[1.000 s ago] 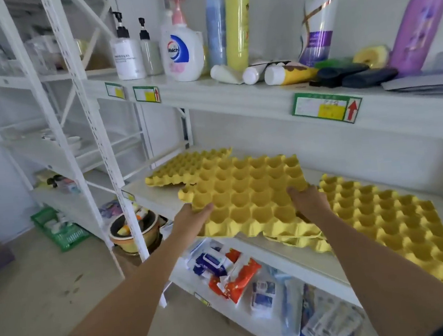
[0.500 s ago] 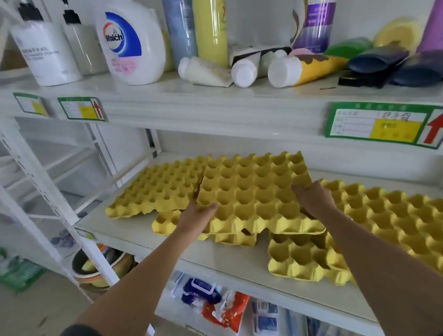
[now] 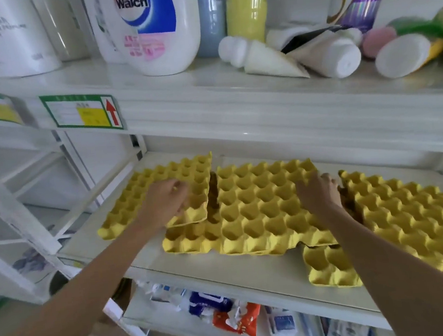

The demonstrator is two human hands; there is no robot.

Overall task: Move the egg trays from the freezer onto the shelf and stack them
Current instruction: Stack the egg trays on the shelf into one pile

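Several yellow egg trays lie on the middle shelf [image 3: 225, 273]. The left tray [image 3: 146, 186] overlaps the middle tray [image 3: 259, 207] with its right edge raised. My left hand [image 3: 164, 200] lies on the left tray, with bent fingers gripping it near that raised edge. My right hand [image 3: 317, 193] holds the right edge of the middle tray, fingers curled down into the gap beside the right tray [image 3: 414, 219]. Another tray [image 3: 330, 265] sticks out from under the middle and right ones at the front. My forearms hide parts of the trays.
The upper shelf [image 3: 236, 106] just above carries a Walch bottle [image 3: 147, 28], other bottles and lying tubes [image 3: 258, 58]. Packets [image 3: 229, 316] fill the shelf below. A white upright post [image 3: 17, 222] stands at the left. The floor is at the lower left.
The camera has moved closer to the shelf. The middle tray has gone down onto the shelf, and my left hand has shifted from its left edge onto the left tray.
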